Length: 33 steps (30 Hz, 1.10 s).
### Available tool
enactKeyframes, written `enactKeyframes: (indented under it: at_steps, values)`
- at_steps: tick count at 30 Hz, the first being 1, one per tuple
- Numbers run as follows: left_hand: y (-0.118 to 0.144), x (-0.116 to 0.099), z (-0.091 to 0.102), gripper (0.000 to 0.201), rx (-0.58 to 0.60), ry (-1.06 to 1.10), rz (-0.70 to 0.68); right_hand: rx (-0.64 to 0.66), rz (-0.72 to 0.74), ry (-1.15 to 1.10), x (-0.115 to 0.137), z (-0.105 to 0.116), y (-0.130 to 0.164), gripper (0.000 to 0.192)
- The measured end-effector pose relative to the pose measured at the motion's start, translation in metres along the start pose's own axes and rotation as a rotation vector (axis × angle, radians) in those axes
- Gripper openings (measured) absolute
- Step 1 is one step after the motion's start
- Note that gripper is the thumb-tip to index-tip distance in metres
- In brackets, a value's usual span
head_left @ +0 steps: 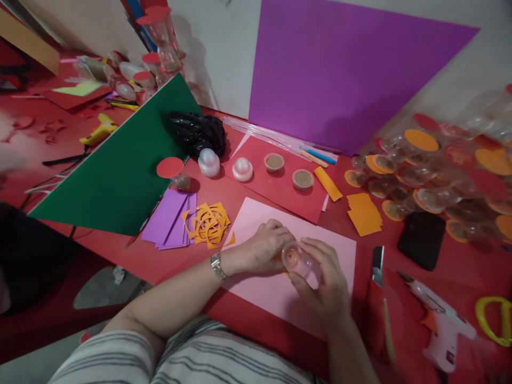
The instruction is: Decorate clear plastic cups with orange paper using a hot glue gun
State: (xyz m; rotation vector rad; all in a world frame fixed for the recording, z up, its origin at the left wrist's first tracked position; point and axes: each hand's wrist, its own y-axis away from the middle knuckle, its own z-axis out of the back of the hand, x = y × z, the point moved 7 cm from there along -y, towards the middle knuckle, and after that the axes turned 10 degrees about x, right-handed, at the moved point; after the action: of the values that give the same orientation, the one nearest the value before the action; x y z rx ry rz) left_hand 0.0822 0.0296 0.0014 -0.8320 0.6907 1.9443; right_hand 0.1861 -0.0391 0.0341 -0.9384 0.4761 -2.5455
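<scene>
My right hand [326, 277] is closed around a clear plastic cup piece [296, 258], tilted so that its round rim faces up and left; an orange spot shows inside. Against the cup's left side, my left hand [268, 248] has curled fingers, their tips hidden, with a little orange showing beneath. Both hands are over a pink sheet [336, 248]. Beyond them, on a red sheet [256, 152], two small cups of sand-like filling, a left cup [274, 161] and a right cup [303, 180], stand by stacked clear cups [242, 169].
Orange ring-shaped scraps [210, 224] and purple cards [168, 218] lie left, near a green board [132, 176]. At right are orange cards [364, 213], a black phone-like slab [422, 240], a cutter knife [377, 266], a glue gun [440, 314] and piled hourglass-shaped cups [432, 181].
</scene>
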Motion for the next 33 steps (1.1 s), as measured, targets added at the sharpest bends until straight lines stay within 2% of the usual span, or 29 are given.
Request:
enactKeyframes:
  at_steps: [5, 11, 17, 24, 29, 33]
  values:
    - [0.000, 0.004, -0.002, 0.017, 0.027, 0.028, 0.004, 0.007, 0.016, 0.017, 0.000, 0.000, -0.001, 0.036]
    - [-0.001, 0.011, -0.006, 0.039, -0.022, -0.022, 0.039, 0.021, -0.001, -0.009, -0.001, -0.004, -0.002, 0.035]
    - [-0.002, 0.006, -0.004, 0.025, -0.033, -0.082, 0.041, 0.024, 0.000, -0.010, 0.002, -0.003, -0.003, 0.034]
    - [-0.002, 0.003, -0.004, 0.014, 0.012, -0.043, 0.003, -0.008, 0.017, 0.010, 0.001, 0.000, -0.001, 0.039]
    - [-0.002, 0.007, -0.008, 0.018, 0.038, 0.009, -0.026, 0.013, 0.025, 0.005, 0.002, -0.003, -0.001, 0.039]
    - [-0.001, 0.009, -0.005, 0.029, 0.001, -0.009, 0.002, 0.019, -0.005, -0.017, 0.002, -0.005, -0.002, 0.036]
